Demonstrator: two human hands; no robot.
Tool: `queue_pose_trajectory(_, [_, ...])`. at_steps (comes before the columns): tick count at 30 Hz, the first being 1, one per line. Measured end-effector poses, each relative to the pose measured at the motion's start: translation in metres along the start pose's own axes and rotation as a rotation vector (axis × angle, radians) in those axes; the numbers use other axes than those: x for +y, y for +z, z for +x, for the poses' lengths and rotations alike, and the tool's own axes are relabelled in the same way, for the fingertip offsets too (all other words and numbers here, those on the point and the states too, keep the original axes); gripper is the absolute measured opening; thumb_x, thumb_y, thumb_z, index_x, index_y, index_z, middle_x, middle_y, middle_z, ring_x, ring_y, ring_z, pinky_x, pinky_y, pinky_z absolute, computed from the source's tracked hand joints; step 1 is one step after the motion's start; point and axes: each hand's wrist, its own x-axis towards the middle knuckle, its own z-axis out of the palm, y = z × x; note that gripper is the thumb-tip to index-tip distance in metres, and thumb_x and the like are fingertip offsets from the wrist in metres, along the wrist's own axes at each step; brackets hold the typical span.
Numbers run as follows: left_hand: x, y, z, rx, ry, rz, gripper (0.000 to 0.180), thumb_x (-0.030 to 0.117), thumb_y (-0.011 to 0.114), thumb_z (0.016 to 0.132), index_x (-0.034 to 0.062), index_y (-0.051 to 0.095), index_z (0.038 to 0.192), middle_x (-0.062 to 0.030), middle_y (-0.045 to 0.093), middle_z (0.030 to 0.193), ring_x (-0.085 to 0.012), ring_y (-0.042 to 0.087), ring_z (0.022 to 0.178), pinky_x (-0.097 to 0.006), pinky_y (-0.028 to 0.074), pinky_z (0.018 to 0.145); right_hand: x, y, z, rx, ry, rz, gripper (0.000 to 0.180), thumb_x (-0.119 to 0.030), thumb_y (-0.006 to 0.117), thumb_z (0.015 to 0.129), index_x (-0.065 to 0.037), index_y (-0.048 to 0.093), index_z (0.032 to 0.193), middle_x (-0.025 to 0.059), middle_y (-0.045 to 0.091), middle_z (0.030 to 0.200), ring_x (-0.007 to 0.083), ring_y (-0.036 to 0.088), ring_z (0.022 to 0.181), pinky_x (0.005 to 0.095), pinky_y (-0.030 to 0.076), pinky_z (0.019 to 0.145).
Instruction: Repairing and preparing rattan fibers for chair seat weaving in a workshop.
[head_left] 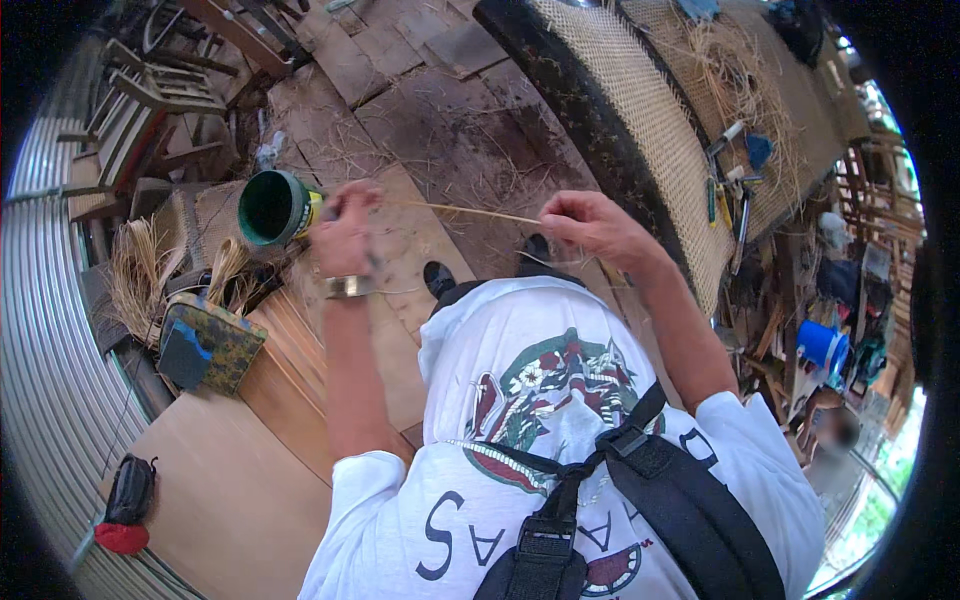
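Cane strip (475, 212) stretches left from the right hand (598, 228), whose grip is clamped on it. The left hand (345, 225) blurs near a green bucket (303, 208); I cannot tell its grip's state.

A wooden chair (183, 97) sits upper left, near a corrugated metal wall (50, 310). A black-and-red bag (131, 492) lies lower left. A blue bucket (822, 345) is far right.

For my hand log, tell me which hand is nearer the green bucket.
Left: the left hand is just right of the bucket in view; the right hand is much farther right.
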Motion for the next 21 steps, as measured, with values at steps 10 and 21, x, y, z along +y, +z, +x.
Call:
queue_pose_trajectory(10, [0.023, -0.162, 0.043, 0.227, 0.002, 0.186, 0.016, 0.020, 0.074, 0.091, 0.0056, 0.067, 0.089, -0.0062, 0.073, 0.085, -0.0018, 0.042, 0.049, -0.020, 0.028, 0.044, 0.013, -0.035, -0.038, 0.009, 0.011, -0.023, 0.020, -0.020, 0.068, 0.094, -0.001, 0.065, 0.097, -0.0050, 0.058, 0.082, 0.0041, 0.050, 0.075, 0.0219, 0.043, 0.066])
queue_pose_trajectory(21, [0.044, -0.177, 0.020, 0.256, 0.078, 0.105, 0.018, 0.022, 0.071, 0.093, 0.0063, 0.063, 0.091, -0.0102, 0.073, 0.090, -0.0016, 0.039, 0.044, -0.018, 0.026, 0.039, 0.010, -0.027, -0.030, 0.010, 0.098, -0.090, 0.017, -0.018, 0.068, 0.094, -0.002, 0.064, 0.097, -0.0052, 0.059, 0.086, 0.0028, 0.051, 0.079, 0.0203, 0.043, 0.071])
